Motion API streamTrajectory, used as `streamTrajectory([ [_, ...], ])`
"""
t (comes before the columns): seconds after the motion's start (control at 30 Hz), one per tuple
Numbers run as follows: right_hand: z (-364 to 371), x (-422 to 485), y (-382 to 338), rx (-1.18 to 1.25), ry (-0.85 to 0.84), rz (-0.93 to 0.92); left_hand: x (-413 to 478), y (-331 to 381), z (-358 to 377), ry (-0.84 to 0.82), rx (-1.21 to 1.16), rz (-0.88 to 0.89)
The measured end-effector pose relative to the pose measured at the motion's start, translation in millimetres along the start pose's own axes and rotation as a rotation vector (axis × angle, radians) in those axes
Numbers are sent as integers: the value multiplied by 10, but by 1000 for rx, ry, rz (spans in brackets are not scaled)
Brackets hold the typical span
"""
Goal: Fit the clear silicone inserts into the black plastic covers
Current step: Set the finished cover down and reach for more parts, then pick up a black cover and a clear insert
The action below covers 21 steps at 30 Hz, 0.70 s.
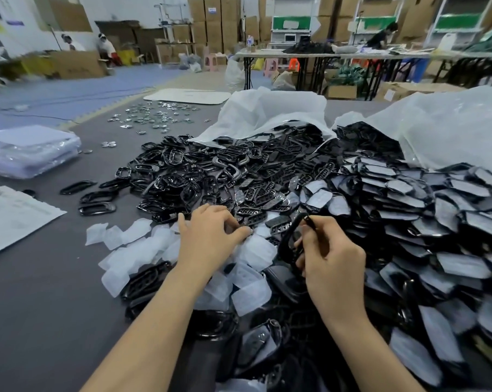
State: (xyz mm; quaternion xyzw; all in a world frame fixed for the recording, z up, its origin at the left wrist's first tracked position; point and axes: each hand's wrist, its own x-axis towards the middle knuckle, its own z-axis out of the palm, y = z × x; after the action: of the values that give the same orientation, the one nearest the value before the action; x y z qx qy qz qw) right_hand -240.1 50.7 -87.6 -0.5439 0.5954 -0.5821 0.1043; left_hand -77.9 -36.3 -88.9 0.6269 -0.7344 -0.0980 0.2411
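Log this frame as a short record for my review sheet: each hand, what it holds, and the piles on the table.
left hand: fingertips down among the clear inserts; cannot tell if it pinches one
right hand: holds one black cover, raised off the pile
loose covers: heap ahead of the hands
pale-faced covers: overlapping rows at right
white bags: open, behind the heaps
table: dark surface

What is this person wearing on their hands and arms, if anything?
Nothing visible. The left hand and right hand are bare: no gloves, rings, watch or bracelet. The left forearm and right forearm are uncovered to the frame edge, no sleeve in view.
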Motion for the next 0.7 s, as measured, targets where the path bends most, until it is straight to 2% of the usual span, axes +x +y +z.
streamTrajectory([
  [0.13,-9,8,-14,57,-9,58,-30,75,25,-55,-13,20],
  [0.23,-25,30,-21,162,-44,168,-63,138,9,133,-75,111],
  [0.3,-34,49,-43,325,-92,273,-95,217,-41,271,-291,145],
  [0.33,-38,57,-58,423,-120,323,-120,271,-61,254,-470,136],
  [0.43,-48,65,-96,573,-200,382,-229,469,-71,13,-954,92],
  [0.53,-59,59,-104,617,-209,392,-294,550,-35,-94,-1056,105],
  [0.7,-76,83,-104,663,-183,375,-289,553,-17,-119,-1101,132],
])
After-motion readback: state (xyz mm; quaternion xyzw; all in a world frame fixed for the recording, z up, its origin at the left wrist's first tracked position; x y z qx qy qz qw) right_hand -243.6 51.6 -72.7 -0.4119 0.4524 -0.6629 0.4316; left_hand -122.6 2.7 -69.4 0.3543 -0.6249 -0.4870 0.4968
